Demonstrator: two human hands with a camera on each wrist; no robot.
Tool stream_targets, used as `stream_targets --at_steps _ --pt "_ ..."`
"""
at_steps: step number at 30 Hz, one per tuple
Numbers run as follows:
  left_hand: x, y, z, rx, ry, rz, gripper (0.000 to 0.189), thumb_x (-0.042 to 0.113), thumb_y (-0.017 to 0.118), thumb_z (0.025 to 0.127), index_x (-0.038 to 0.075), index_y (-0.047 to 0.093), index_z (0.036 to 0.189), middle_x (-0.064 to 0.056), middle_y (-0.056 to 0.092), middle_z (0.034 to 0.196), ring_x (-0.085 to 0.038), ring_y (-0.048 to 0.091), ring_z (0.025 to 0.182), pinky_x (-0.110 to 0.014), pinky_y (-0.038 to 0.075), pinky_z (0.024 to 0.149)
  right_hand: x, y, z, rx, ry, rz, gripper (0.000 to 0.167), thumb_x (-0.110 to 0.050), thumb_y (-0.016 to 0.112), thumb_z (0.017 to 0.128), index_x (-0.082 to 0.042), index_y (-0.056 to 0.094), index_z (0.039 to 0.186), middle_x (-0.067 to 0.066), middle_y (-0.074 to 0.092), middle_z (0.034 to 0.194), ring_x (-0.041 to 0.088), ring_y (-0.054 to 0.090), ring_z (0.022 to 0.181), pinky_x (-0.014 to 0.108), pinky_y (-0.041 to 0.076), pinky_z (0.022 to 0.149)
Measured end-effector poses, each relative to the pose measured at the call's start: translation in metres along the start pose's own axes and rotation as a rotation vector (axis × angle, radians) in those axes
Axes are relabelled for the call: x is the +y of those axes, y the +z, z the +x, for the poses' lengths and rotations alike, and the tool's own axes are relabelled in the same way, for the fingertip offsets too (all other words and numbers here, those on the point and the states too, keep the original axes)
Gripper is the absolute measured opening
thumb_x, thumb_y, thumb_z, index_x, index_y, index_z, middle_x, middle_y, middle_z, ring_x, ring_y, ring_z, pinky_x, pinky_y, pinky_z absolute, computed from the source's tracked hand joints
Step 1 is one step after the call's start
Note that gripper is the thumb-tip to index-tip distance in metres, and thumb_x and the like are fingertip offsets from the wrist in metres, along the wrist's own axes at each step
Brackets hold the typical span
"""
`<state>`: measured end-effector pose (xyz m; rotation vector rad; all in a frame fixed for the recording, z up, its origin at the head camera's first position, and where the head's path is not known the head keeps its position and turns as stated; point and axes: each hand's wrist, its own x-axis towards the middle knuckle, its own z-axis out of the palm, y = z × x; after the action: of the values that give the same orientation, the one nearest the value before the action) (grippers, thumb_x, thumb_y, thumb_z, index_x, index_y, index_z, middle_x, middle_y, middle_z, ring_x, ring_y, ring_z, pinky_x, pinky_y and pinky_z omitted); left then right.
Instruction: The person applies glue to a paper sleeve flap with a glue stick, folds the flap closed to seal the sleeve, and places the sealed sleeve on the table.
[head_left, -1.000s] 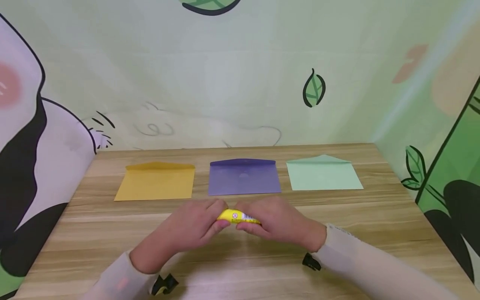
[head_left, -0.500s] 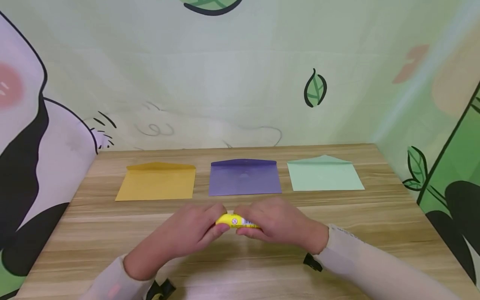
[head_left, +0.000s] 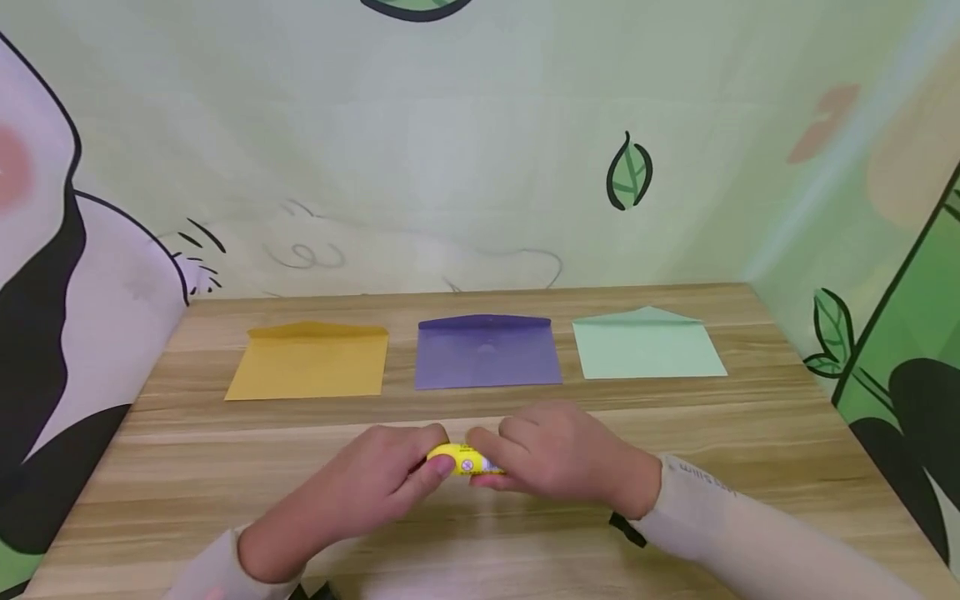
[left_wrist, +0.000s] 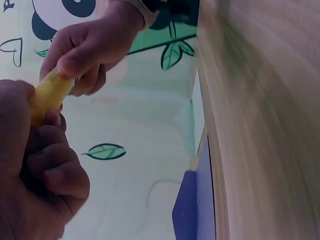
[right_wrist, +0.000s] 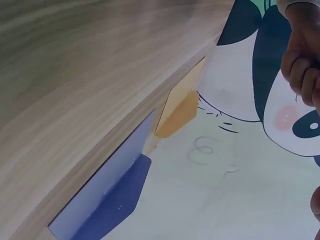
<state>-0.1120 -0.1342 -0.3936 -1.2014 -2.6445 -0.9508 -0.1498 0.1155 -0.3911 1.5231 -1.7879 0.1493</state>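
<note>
A yellow glue stick (head_left: pixel 465 459) with printed marks lies crosswise between both hands, held over the near middle of the table. My left hand (head_left: pixel 367 475) pinches its left end between thumb and fingers. Curled around the right end are the fingers of my right hand (head_left: pixel 562 454), covering that part. In the left wrist view the glue stick (left_wrist: pixel 50 97) shows blurred between the two hands. Beyond them lie a yellow envelope (head_left: pixel 307 367), a purple envelope (head_left: pixel 487 360) and a mint green envelope (head_left: pixel 649 352) in a row, flaps raised toward the wall.
The wooden table (head_left: pixel 480 550) runs back to a printed backdrop (head_left: pixel 465 167) with panda and leaf drawings. Black straps sit at both wrists, below the pale sleeves (head_left: pixel 720 517).
Both hands have lowered slightly toward me with the glue stick. The right hand has rolled a little around its end. The envelopes stay where they were.
</note>
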Motion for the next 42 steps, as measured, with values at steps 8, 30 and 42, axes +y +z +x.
stream_targets --at_steps 8,30,42 --pt "0.015 -0.004 0.0 -0.064 -0.297 -0.323 0.038 0.031 0.045 0.108 0.02 0.05 0.072 0.012 0.033 0.057 -0.001 0.029 0.051 -0.02 0.028 0.047 0.003 -0.003 0.003 0.054 -0.066 -0.058 0.038 -0.04 0.049 0.105 -0.005 0.065 0.106 -0.007 0.043 0.064 0.006 0.033 0.051 0.018 0.03 0.045" --pt "0.002 0.003 0.012 0.203 0.157 0.472 0.052 0.046 0.025 0.109 0.01 0.06 0.122 0.002 0.059 0.089 -0.009 0.045 0.061 -0.021 0.041 0.048 0.005 -0.011 -0.002 -0.348 0.441 0.531 0.04 -0.042 0.034 0.109 -0.012 0.058 0.121 -0.008 0.063 0.098 0.006 0.058 0.081 0.024 0.052 0.072" --pt "-0.006 0.002 0.02 0.293 0.405 0.61 0.053 0.044 0.019 0.11 0.009 0.053 0.088 0.001 0.051 0.075 -0.014 0.045 0.061 -0.023 0.037 0.049 0.002 -0.014 0.006 -0.393 0.523 0.855 0.021 -0.029 0.051 0.105 -0.017 0.063 0.116 -0.013 0.063 0.095 0.001 0.056 0.08 0.017 0.05 0.072"
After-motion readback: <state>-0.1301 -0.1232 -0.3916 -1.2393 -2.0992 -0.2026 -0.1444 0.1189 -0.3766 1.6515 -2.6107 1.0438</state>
